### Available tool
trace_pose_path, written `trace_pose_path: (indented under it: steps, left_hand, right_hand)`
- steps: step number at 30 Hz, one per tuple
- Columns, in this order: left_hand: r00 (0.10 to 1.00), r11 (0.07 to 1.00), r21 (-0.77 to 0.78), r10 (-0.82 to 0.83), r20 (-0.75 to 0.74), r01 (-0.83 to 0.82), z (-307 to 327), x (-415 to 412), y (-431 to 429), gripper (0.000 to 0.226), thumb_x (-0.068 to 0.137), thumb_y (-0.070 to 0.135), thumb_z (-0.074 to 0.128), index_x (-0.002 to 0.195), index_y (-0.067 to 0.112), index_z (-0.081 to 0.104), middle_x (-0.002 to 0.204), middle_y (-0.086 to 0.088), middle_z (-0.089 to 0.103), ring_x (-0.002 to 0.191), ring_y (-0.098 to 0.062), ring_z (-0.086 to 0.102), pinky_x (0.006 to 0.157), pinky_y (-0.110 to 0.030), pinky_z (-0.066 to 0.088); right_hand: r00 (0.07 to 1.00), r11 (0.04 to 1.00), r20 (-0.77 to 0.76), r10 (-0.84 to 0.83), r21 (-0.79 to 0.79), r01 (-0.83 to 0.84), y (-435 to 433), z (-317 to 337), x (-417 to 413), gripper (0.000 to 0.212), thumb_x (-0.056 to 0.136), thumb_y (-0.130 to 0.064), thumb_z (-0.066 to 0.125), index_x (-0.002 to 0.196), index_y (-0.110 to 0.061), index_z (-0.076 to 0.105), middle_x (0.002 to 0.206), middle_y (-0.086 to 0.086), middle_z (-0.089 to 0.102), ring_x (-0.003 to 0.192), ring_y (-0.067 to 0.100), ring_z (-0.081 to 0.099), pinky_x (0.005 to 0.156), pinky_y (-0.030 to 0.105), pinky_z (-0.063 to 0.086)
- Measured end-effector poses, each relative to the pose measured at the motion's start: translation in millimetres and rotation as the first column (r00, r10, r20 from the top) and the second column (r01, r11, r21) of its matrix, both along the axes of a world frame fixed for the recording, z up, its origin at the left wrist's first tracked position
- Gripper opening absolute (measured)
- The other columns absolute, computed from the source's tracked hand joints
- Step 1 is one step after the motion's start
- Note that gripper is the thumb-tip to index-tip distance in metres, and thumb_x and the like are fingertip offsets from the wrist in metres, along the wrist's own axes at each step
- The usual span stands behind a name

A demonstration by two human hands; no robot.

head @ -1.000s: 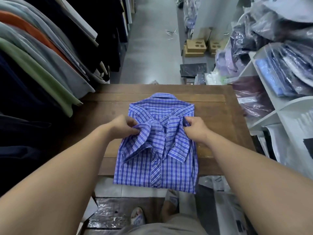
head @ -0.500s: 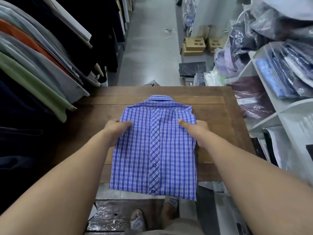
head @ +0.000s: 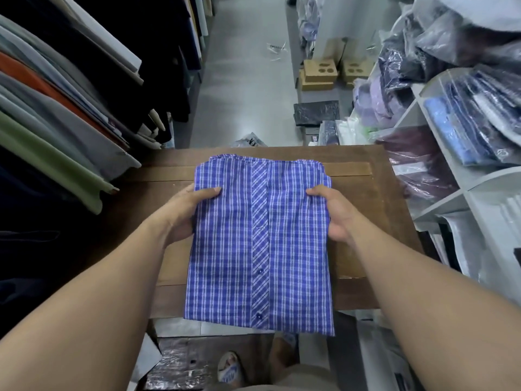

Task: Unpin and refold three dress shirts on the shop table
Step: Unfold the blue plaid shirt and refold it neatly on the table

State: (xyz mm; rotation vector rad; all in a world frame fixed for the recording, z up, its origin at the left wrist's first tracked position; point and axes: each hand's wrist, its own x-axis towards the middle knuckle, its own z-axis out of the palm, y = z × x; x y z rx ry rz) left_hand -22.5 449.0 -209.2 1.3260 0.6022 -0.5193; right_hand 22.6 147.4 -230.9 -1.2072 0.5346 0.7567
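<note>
A blue plaid dress shirt (head: 259, 244), folded into a rectangle with its button placket up, is held over the brown wooden table (head: 375, 198). My left hand (head: 183, 213) grips its left edge, thumb on top. My right hand (head: 335, 213) grips the right edge the same way. The shirt's lower end hangs past the table's near edge. Its collar is hidden from view.
Hanging garments (head: 56, 122) crowd the left side. White shelves (head: 439, 207) with bagged shirts (head: 465, 122) stand on the right. Cardboard boxes (head: 318, 74) and a dark packet (head: 315, 112) lie on the grey aisle floor beyond the table. My sandalled feet (head: 231, 368) stand on plastic below.
The sleeves bunched on top one second ago were tucked away; the shirt was turned front up and smoothed. Both hands moved to its side edges and took hold, and the shirt sits larger in view.
</note>
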Motion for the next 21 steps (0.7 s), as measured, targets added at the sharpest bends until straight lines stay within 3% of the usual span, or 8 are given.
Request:
trace_pose_path:
  steps: [2,4,6,8,11,14,18,21]
  left_hand:
    - [0.988,0.982,0.111,0.154,-0.003,-0.153,-6.7,10.2,-4.2,0.034,0.09,0.022,0.074,0.121,0.017,0.061,0.106,-0.009,0.077,0.09,-0.026,0.076,0.07,-0.04,0.061]
    - [0.971,0.921,0.316,0.24,-0.006,-0.226,-17.0,18.2,-9.9,0.03,0.089,0.025,0.077,0.113,0.015,0.063,0.1,-0.006,0.076,0.085,-0.025,0.075,0.067,-0.038,0.06]
    - [0.965,0.85,0.484,0.259,-0.04,-0.208,-28.5,20.5,-15.0,0.023,0.091,0.03,0.073,0.103,0.014,0.062,0.1,-0.007,0.073,0.086,-0.027,0.072,0.077,-0.042,0.061]
    - [0.969,0.812,0.559,0.241,-0.058,-0.169,-36.2,19.3,-17.6,0.018,0.092,0.03,0.071,0.09,0.016,0.061,0.1,-0.01,0.072,0.09,-0.031,0.071,0.088,-0.047,0.059]
    - [0.98,0.808,0.575,0.191,-0.05,-0.128,-41.1,19.0,-18.2,0.019,0.089,0.023,0.075,0.08,0.019,0.059,0.101,-0.01,0.072,0.091,-0.031,0.071,0.091,-0.047,0.058]
    - [0.985,0.85,0.51,0.168,-0.03,-0.129,-38.1,17.9,-17.9,0.016,0.089,0.02,0.077,0.095,0.015,0.063,0.1,-0.01,0.073,0.089,-0.03,0.073,0.084,-0.046,0.06]
    - [0.989,0.915,0.378,0.147,0.02,-0.144,-33.6,15.8,-16.1,0.039,0.086,0.022,0.081,0.118,0.014,0.062,0.103,-0.006,0.074,0.086,-0.025,0.075,0.071,-0.039,0.061]
    - [0.994,0.899,0.431,0.106,-0.036,-0.08,-37.2,11.9,-18.6,0.047,0.081,0.026,0.085,0.119,0.013,0.059,0.106,-0.005,0.072,0.09,-0.025,0.072,0.078,-0.041,0.059]
  right_hand:
    - [0.996,0.993,0.032,-0.079,-0.091,0.081,3.4,-1.7,8.7,0.034,0.093,-0.018,0.069,0.124,-0.008,0.06,0.106,0.015,0.075,0.089,0.033,0.075,0.072,0.052,0.061]
    - [0.987,0.939,0.093,-0.127,-0.308,0.15,7.6,-6.0,15.8,0.044,0.089,-0.015,0.075,0.127,-0.015,0.055,0.108,0.012,0.073,0.088,0.031,0.075,0.073,0.051,0.062]
    - [0.985,0.848,0.138,-0.105,-0.506,0.161,11.9,-11.1,16.7,0.046,0.09,-0.018,0.075,0.129,-0.017,0.051,0.108,0.005,0.067,0.088,0.024,0.07,0.079,0.043,0.06]
    - [0.983,0.809,0.157,-0.092,-0.564,0.166,14.7,-18.5,13.8,0.048,0.091,-0.017,0.072,0.132,-0.013,0.05,0.099,0.003,0.062,0.083,0.019,0.064,0.08,0.038,0.056]
    - [0.98,0.788,0.194,-0.046,-0.596,0.155,16.6,-22.7,10.3,0.036,0.09,-0.009,0.07,0.122,-0.01,0.054,0.095,0.006,0.067,0.078,0.02,0.064,0.078,0.039,0.056]
    - [0.967,0.785,0.251,-0.028,-0.594,0.177,16.0,-18.1,8.4,0.032,0.09,-0.003,0.066,0.118,-0.013,0.054,0.093,0.002,0.068,0.079,0.022,0.068,0.074,0.039,0.058]
    - [0.95,0.782,0.304,-0.079,-0.572,0.248,10.7,-18.3,2.1,0.039,0.091,-0.007,0.065,0.126,-0.018,0.049,0.092,0.0,0.067,0.068,0.018,0.063,0.06,0.033,0.054]
    - [0.959,0.741,0.274,-0.066,-0.63,0.231,7.9,-24.2,-7.6,0.054,0.091,-0.016,0.066,0.139,-0.021,0.041,0.101,-0.001,0.063,0.073,0.015,0.063,0.062,0.03,0.052]
